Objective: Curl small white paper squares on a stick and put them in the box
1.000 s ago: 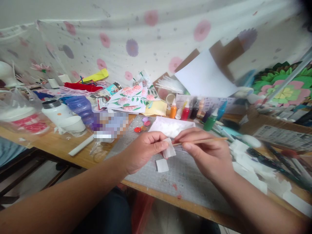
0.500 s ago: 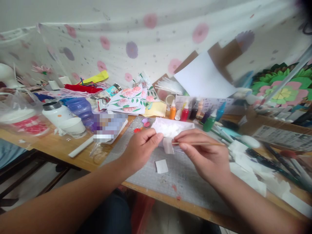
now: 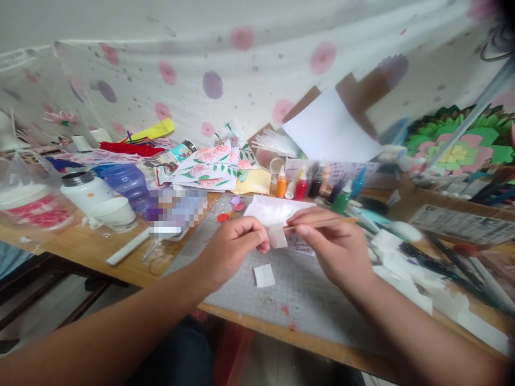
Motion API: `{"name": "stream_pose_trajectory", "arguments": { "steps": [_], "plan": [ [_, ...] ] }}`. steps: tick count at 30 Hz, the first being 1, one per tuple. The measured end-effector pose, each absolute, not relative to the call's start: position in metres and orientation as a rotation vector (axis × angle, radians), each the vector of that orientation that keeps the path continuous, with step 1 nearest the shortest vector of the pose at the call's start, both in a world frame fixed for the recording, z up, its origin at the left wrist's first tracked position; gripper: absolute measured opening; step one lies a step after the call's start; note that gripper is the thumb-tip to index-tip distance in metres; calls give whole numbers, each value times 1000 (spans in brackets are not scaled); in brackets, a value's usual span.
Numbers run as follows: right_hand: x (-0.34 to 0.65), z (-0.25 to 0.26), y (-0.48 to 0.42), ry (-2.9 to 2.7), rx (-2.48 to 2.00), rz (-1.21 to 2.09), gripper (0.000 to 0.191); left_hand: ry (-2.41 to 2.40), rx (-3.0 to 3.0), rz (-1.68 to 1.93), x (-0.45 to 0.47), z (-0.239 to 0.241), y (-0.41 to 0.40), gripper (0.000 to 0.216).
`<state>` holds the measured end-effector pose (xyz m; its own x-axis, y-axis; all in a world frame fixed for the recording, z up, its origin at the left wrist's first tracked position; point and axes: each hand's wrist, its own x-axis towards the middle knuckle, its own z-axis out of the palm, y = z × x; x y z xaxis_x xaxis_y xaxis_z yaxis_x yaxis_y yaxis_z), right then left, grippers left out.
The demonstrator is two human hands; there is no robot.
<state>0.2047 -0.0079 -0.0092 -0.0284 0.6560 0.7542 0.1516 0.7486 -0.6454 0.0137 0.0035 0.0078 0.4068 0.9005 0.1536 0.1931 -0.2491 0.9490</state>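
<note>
My right hand [image 3: 336, 244] pinches a thin wooden stick [image 3: 322, 224] between thumb and fingers. At the stick's left end hangs a small piece of thin white paper [image 3: 277, 237]. Close beside that paper, my left hand [image 3: 235, 244] is closed, its thumb against its curled fingers; whether anything is between them is hidden. Below both hands a small white square [image 3: 264, 275] lies on the grey cutting mat [image 3: 241, 300]. Behind the hands, a white paper sheet [image 3: 261, 206] carries a fluffy white heap [image 3: 277, 215], partly covered by my right hand.
Paint bottles, among them an orange one [image 3: 281, 183] and a green one [image 3: 341, 199], stand behind the sheet. White paper scraps [image 3: 406, 289] and brushes [image 3: 450, 262] lie to the right. A white cup [image 3: 115, 214] and a white roll [image 3: 127, 246] are at left.
My left hand has shifted slightly down, and its thumb has come away from the paper's top edge. The stick in my right hand now tilts up more at its right end.
</note>
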Motion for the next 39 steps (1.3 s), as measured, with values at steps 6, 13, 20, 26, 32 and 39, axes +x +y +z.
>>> {"name": "stream_pose_trajectory", "arguments": {
  "steps": [6, 13, 20, 26, 32, 39],
  "plan": [
    [202, -10, -11, -1665, -637, 448, 15, 935, 1694, 858, 16, 6, 0, 23],
    [202, -13, -11, -1654, -675, 425, 14, 1079, 1665, 886, 20, 7, 1, 17],
    [208, -19, 1, -1493, -719, 519, 19, 1128, 1603, 1047, 17, 4, 7, 15],
    [210, -28, 7, -1388, -649, 649, 20, 1000, 1548, 1185, 14, -2, 10, 17],
    [204, -26, -3, -1423, -585, 696, 21, 781, 1204, 1024, 18, 3, 3, 14],
    [200, -19, -9, -1514, -565, 653, 26, 741, 1100, 802, 23, 4, -1, 36]
  ]
}}
